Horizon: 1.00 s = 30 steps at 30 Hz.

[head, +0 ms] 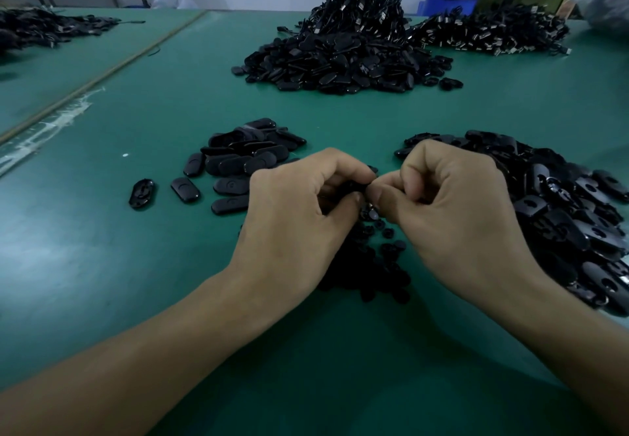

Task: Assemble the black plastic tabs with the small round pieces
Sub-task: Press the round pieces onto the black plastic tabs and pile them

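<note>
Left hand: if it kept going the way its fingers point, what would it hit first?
Probably the right hand. The left hand points rightward, its fingertips meeting the right's over a black piece pinched between them.

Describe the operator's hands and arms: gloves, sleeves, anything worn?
Nothing worn that shows. The left hand and right hand are bare: no gloves, rings or finger cots, and the nails are short. The left forearm and right forearm are bare up to the frame edge, with no sleeve, watch or wrist strap in view.
</note>
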Available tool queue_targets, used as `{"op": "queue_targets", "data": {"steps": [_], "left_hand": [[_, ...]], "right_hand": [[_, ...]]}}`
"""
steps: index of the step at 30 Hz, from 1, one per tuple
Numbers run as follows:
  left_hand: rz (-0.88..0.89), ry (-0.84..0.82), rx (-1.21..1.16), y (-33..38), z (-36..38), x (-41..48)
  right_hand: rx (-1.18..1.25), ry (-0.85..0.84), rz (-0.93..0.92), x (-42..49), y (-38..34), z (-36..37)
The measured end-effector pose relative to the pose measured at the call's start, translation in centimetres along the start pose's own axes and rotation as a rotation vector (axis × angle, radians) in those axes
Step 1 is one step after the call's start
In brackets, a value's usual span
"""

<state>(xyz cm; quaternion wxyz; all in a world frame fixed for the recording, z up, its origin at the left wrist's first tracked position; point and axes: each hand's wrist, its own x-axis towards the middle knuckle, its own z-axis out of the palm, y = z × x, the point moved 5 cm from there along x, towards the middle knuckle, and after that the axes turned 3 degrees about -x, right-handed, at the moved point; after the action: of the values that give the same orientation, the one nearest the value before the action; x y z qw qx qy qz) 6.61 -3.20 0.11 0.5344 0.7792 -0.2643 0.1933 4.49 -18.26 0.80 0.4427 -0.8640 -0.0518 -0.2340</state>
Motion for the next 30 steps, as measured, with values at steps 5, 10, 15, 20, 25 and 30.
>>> {"op": "queue_targets", "data": {"steps": [5,10,15,20,25,30], "left_hand": [[0.007,0.019,0.023,0.1,-0.2,0.0],[0.059,0.026,0.082,0.3,-0.2,0.1],[-0.015,0.036,-0.047,-0.1,-0.4,0.2],[-0.187,0.039,-0.301,-1.3,-0.4,0.5],[-0.284,0.035,-0.472,-1.6,-0.2,0.7],[-0.324,0.030,-0.569,-1.6,-0.1,0.6]], "right_hand": [[0.005,-0.003,-0.016,0.0,0.0,0.3],[0.035,-0.006,-0.022,0.2,0.0,0.3],[0.112,-0.018,0.025,0.3,0.1,0.3],[0.164,0.012,0.023,0.5,0.1,-0.1],[0.200,0.037,-0.005,0.5,-0.1,-0.9],[0.126,0.068,-0.040,0.4,-0.7,-1.2]]}}
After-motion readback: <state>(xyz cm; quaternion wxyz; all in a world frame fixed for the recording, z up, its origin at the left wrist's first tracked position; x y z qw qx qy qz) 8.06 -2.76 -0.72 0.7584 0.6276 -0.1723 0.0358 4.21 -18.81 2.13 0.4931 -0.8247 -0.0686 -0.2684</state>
